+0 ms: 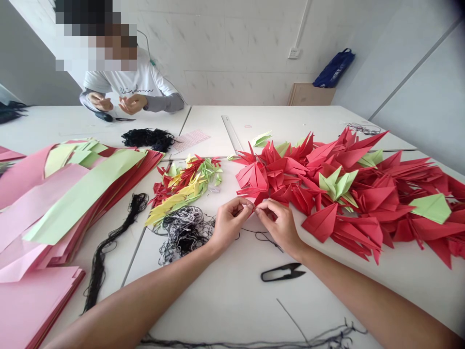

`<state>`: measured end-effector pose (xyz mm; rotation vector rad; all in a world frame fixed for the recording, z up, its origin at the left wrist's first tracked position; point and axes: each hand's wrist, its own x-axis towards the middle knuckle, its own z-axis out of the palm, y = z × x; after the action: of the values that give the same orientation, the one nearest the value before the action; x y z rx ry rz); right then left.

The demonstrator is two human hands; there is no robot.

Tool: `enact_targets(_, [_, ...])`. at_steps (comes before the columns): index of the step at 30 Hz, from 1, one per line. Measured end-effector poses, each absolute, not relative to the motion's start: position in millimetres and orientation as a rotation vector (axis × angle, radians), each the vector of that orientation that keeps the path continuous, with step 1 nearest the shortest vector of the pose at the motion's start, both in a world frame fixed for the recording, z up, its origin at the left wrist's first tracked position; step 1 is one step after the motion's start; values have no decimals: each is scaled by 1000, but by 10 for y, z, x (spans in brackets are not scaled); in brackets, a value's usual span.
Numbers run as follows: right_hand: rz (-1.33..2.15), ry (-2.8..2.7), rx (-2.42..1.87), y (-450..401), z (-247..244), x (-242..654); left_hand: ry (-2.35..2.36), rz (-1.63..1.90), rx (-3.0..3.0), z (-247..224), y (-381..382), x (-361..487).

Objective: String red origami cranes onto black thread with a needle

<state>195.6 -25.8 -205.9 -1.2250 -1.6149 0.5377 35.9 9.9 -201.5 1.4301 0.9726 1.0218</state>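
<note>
My left hand (232, 220) and my right hand (279, 223) meet above the table with fingertips pinched close together. Something tiny and reddish shows between them, too small to name. Black thread (267, 237) lies loosely just under my hands, partly hidden by them. Right beyond my fingers begins a big heap of folded red paper cranes (286, 182), with a light green one (337, 184) on top. Black thread snips (283, 273) rest beside my right forearm. Left of my left hand sit a tangle of black and white cord (183, 230) and small yellow folded papers (178, 198).
Stacks of pink, red and green paper strips (85, 198) cover the left side. A black thread hank (100, 257), a black bundle (148, 139) and a ruler (231, 133) lie about. More cord (225, 343) runs along the near edge. A co-worker (131, 89) sits across the table.
</note>
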Motion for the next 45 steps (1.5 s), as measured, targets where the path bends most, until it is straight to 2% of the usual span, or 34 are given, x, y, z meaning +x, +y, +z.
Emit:
enact_targets(21, [552,-1602,-1221,-262,-2058,1951,986,1027,1383,-1920,83,385])
enact_targets(40, [484,-1655,-1223,-311,-2086,1926,951,1094,1513,-2071,29,386])
enact_targets(45, [205,-1724,-1131,-366,-2125,1950,897,1058,1482,-2046,-50,387])
